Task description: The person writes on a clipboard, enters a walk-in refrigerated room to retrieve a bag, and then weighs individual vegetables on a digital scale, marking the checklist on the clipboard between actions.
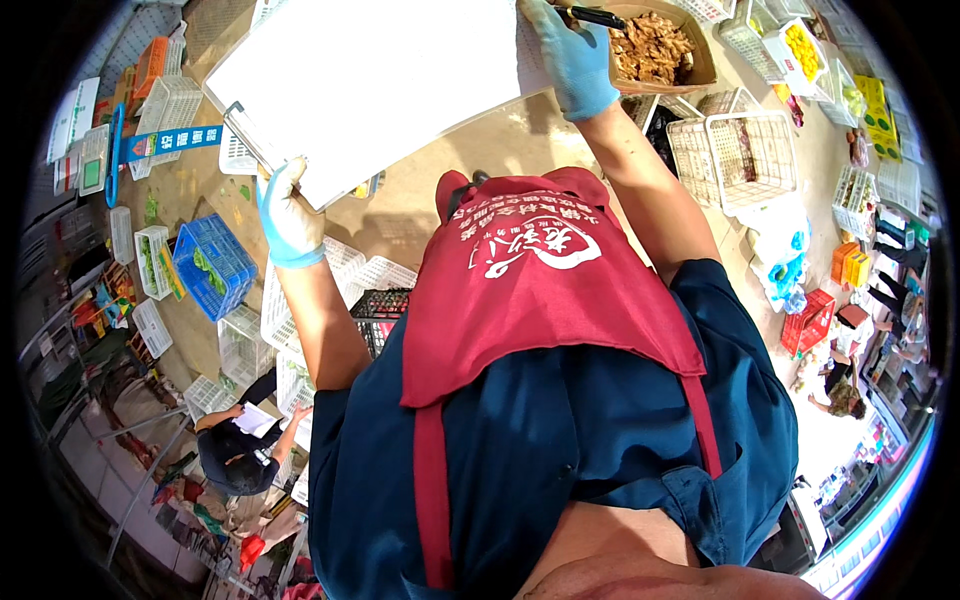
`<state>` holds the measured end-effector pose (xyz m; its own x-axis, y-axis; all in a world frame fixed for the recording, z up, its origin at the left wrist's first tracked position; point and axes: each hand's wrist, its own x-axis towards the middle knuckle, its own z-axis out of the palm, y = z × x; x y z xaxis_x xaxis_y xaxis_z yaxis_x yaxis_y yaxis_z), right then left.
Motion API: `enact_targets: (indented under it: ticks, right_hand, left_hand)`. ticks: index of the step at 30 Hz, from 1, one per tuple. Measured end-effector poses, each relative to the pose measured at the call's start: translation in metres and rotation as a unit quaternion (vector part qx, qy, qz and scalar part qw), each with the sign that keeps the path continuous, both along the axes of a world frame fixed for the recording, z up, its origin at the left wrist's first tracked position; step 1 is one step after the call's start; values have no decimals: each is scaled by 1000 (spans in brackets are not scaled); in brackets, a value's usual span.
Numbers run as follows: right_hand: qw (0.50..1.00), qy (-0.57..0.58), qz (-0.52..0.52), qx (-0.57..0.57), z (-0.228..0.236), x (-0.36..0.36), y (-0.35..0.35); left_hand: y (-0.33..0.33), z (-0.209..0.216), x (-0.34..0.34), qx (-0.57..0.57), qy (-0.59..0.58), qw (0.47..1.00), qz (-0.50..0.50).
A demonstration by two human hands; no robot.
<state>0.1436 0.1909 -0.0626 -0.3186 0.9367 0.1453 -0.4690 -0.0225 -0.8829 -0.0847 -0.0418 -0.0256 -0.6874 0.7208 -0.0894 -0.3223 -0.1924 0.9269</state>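
A clipboard [238, 122] with white paper [400, 80], washed out by sunlight, is held up in front of me. My left hand [290, 212], in a blue and white work glove, grips its lower left corner near the metal clip, thumb over the paper. My right hand [575, 60], gloved in blue, is closed at the right edge of the clipboard. A black pen [595, 16] sticks out to the right from that hand. The fingers behind the board are hidden, and any writing on the paper is too bright to make out.
Beyond my right hand sits a box of ginger-like roots [652, 48]. A white wire basket [735, 160] stands right of my forearm. At left are a blue crate [213, 265] with greens and several white crates. Another person [240, 450] holds papers at lower left.
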Motion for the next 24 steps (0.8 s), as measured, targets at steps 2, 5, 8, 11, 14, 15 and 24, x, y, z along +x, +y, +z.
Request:
enact_targets:
  ticks: [2, 5, 8, 11, 14, 15, 24]
  right_hand:
    - [999, 28, 25, 5, -2, -9, 0]
    - [999, -29, -2, 15, 5, -23, -3]
    - [999, -45, -9, 13, 9, -34, -4]
    - [999, 14, 35, -3, 5, -42, 2]
    - [985, 89, 143, -27, 4, -48, 11]
    - [975, 113, 188, -37, 4, -52, 14]
    - [986, -107, 105, 78, -2, -108, 45]
  left_hand:
    - [-4, -7, -14, 1, -3, 1000, -8]
    - [-10, -13, -27, 6, -9, 1000, -9]
    - [-13, -15, -32, 11, -17, 1000, 7]
    - [-8, -5, -21, 23, -38, 999, 30]
    - [-8, -3, -20, 31, -46, 998, 38]
    - [-9, -5, -21, 32, -45, 998, 39]
    - [-10, -4, -26, 4, -21, 991, 131]
